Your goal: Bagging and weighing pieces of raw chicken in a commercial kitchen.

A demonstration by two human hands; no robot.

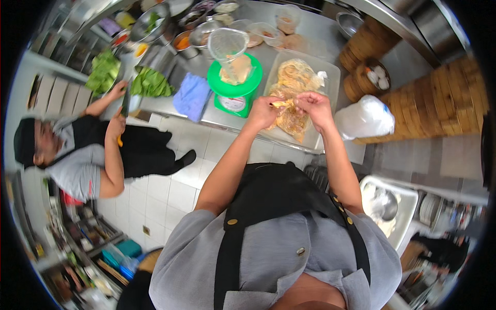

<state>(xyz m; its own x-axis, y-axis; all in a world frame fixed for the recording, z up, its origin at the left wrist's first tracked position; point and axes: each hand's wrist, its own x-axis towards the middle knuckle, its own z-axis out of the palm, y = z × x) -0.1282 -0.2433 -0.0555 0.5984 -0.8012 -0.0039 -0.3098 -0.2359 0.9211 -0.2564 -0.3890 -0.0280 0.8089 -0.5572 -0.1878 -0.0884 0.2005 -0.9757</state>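
Note:
Over a translucent plastic tub, my left hand and my right hand pinch a twisted yellowish strip between them. It looks like the neck of a plastic bag, though its lower end is partly hidden by my fingers. Below it lies a clear bag of orange-brown food. Behind my hands, another filled bag rests in the tub. Left of the tub stands a green dial scale. Its pan carries a bag of pale food with a clear plastic container tilted on it.
At left, a co-worker holds a knife near leafy greens. A blue cloth lies beside the scale. Bamboo steamers and a white plastic bag stand at right. Metal bowls crowd the back.

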